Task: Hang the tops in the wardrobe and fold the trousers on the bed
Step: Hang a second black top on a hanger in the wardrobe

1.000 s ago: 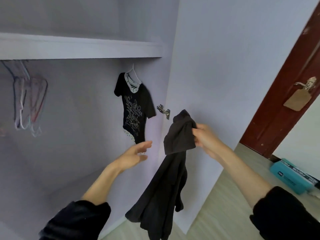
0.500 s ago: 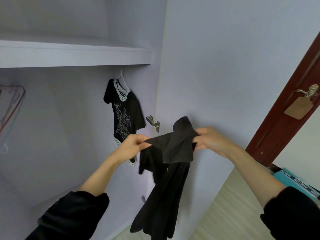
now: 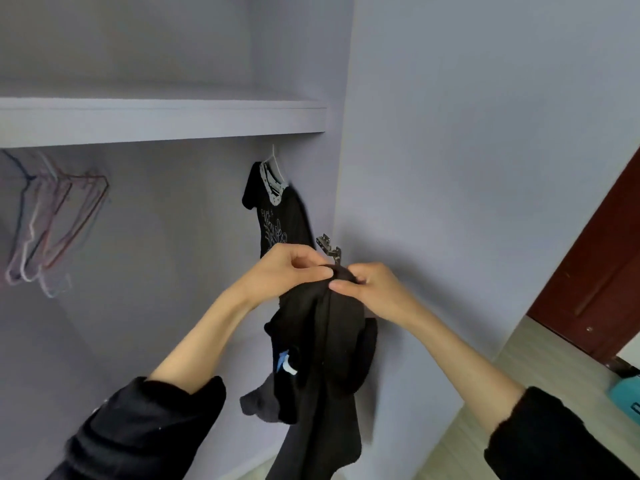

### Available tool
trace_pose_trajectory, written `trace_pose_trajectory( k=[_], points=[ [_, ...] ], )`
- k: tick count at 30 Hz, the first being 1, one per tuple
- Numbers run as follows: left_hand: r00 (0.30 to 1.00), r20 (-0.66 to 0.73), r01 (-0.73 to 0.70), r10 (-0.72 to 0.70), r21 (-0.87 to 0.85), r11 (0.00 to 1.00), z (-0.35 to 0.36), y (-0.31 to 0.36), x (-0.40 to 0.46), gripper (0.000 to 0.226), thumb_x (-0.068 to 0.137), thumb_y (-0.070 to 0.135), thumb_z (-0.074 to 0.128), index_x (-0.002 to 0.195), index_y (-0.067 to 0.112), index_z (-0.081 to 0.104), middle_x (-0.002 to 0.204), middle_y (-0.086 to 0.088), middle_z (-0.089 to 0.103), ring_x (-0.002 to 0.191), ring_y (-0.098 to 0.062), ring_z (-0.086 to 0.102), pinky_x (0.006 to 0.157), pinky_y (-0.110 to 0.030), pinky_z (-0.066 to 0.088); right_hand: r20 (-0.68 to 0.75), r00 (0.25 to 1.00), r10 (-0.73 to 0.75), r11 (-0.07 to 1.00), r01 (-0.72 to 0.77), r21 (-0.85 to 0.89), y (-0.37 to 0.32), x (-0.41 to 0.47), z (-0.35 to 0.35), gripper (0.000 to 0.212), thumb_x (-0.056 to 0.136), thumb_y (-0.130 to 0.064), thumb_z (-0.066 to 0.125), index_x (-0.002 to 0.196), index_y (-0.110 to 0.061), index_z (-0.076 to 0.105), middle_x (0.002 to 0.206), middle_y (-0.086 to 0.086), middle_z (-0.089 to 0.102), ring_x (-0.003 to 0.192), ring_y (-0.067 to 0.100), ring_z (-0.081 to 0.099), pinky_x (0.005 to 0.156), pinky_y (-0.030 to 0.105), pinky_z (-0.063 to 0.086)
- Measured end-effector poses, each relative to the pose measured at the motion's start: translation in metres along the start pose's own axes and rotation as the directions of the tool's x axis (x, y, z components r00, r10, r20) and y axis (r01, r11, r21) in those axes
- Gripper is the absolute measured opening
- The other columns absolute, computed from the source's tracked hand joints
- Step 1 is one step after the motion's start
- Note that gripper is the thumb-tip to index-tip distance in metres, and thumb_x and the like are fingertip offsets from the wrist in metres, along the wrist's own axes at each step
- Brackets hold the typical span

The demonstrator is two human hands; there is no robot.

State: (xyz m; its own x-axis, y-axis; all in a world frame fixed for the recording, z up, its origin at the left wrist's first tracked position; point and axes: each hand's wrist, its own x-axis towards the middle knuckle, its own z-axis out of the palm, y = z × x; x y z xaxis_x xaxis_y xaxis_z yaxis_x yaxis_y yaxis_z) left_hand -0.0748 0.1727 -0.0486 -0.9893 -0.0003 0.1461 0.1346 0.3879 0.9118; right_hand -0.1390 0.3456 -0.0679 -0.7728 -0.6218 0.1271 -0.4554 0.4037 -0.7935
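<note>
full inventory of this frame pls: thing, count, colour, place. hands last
black garment: 1, black, hanging from both hands in front of the wardrobe
printed top: 1, black with pale print and collar, on a white hanger under the shelf, right end
empty hangers: a bunch, count unclear, pink, red, blue and white wire, under the shelf at left
shelf: 1, lilac, across the wardrobe top
hinge: 1, metal, on the wardrobe's right side panel
door: 1, dark red-brown, far right
box: 1, teal, on the floor at the right edge
floor: pale wood, lower right
left hand: pinches the garment's top, black sleeve
right hand: pinches the garment's top, black sleeve
</note>
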Motion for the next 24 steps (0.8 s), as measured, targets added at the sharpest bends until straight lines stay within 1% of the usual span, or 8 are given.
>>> trace_pose_trajectory(
  k=[2, 6, 9, 12, 14, 16, 19, 24],
  points=[
    [0.999, 0.013, 0.044, -0.044, -0.013, 0.999, -0.007, -0.009, -0.013, 0.013, 0.082, 0.008, 0.069, 0.095, 0.01, 0.066, 0.083, 0.002, 0.065, 0.079, -0.009, 0.057, 0.078, -0.02, 0.046, -0.008, 1.0, -0.015, 0.991, 0.016, 0.131, -0.011, 0.005, -0.004, 0.03, 0.087, -0.018, 0.065, 0.061, -0.033, 0.067, 0.062, -0.011, 0.062, 0.059, 0.001, 0.053, 0.057, 0.015, 0.039],
    [0.991, -0.025, 0.131, -0.131, 0.019, 0.991, -0.005, -0.032, -0.034, 0.006, 0.082, 0.001, 0.067, 0.086, 0.005, 0.066, 0.081, -0.003, 0.062, 0.074, -0.01, 0.056, 0.074, -0.015, 0.046, -0.02, 1.0, 0.004, 0.977, 0.0, 0.212, -0.022, 0.017, -0.004, 0.017, 0.088, -0.017, 0.063, 0.092, -0.002, 0.072, 0.097, 0.015, 0.071, 0.08, 0.008, 0.059, 0.074, 0.023, 0.045],
    [0.979, -0.104, 0.179, -0.177, 0.012, 0.984, -0.011, -0.041, -0.042, 0.016, 0.087, 0.006, 0.063, 0.088, -0.01, 0.063, 0.08, -0.009, 0.06, 0.073, -0.012, 0.055, 0.077, -0.021, 0.045, -0.015, 0.999, 0.036, 0.955, -0.03, 0.294, -0.02, 0.022, -0.005, 0.011, 0.088, -0.019, 0.064, 0.086, -0.013, 0.073, 0.092, 0.002, 0.074, 0.079, 0.004, 0.064, 0.068, 0.009, 0.047],
    [0.973, -0.144, 0.181, -0.181, -0.012, 0.983, -0.026, -0.032, -0.045, 0.019, 0.089, 0.009, 0.061, 0.092, -0.009, 0.063, 0.083, -0.009, 0.063, 0.078, -0.013, 0.056, 0.082, -0.025, 0.045, 0.002, 0.998, 0.056, 0.975, -0.055, 0.215, -0.013, 0.024, -0.003, 0.011, 0.087, -0.018, 0.066, 0.092, -0.009, 0.071, 0.097, 0.01, 0.072, 0.088, 0.014, 0.065, 0.08, 0.02, 0.049],
    [0.977, -0.14, 0.161, -0.159, 0.008, 0.987, -0.032, -0.019, -0.041, 0.01, 0.088, 0.011, 0.064, 0.082, 0.004, 0.067, 0.076, -0.003, 0.064, 0.071, -0.007, 0.056, 0.075, -0.015, 0.043, 0.096, 0.995, -0.01, 0.989, -0.004, 0.146, -0.014, 0.023, 0.003, 0.017, 0.084, -0.016, 0.069, 0.1, -0.02, 0.066, 0.104, 0.002, 0.07, 0.098, 0.013, 0.064, 0.092, 0.024, 0.047],
    [0.986, -0.128, 0.115, -0.106, 0.072, 0.991, -0.03, -0.007, -0.036, 0.014, 0.086, 0.011, 0.066, 0.072, 0.013, 0.066, 0.067, 0.005, 0.062, 0.06, 0.001, 0.054, 0.066, -0.009, 0.042, 0.188, 0.977, -0.099, 0.994, 0.087, 0.073, -0.019, 0.022, 0.014, 0.023, 0.081, -0.013, 0.072, 0.094, -0.029, 0.063, 0.091, -0.008, 0.067, 0.087, 0.002, 0.061, 0.085, 0.015, 0.044],
    [0.987, -0.15, 0.068, -0.055, 0.087, 0.994, -0.023, 0.002, -0.034, 0.012, 0.086, 0.011, 0.066, 0.074, 0.014, 0.066, 0.067, 0.007, 0.06, 0.058, 0.005, 0.051, 0.065, -0.007, 0.04, 0.13, 0.979, -0.155, 0.988, 0.154, 0.019, -0.022, 0.025, 0.027, 0.019, 0.081, -0.01, 0.07, 0.072, -0.024, 0.061, 0.067, -0.004, 0.058, 0.064, 0.007, 0.051, 0.072, 0.024, 0.041],
    [0.987, -0.118, 0.109, -0.106, 0.023, 0.994, -0.022, -0.017, -0.056, 0.008, 0.082, 0.007, 0.069, 0.08, 0.011, 0.063, 0.072, 0.006, 0.063, 0.067, 0.001, 0.056, 0.072, -0.011, 0.044, 0.093, 0.977, -0.194, 0.975, 0.181, 0.133, -0.031, 0.021, 0.024, 0.022, 0.087, -0.006, 0.063, 0.078, -0.026, 0.061, 0.076, -0.01, 0.062, 0.069, -0.002, 0.057, 0.072, 0.01, 0.044]
  ],
)
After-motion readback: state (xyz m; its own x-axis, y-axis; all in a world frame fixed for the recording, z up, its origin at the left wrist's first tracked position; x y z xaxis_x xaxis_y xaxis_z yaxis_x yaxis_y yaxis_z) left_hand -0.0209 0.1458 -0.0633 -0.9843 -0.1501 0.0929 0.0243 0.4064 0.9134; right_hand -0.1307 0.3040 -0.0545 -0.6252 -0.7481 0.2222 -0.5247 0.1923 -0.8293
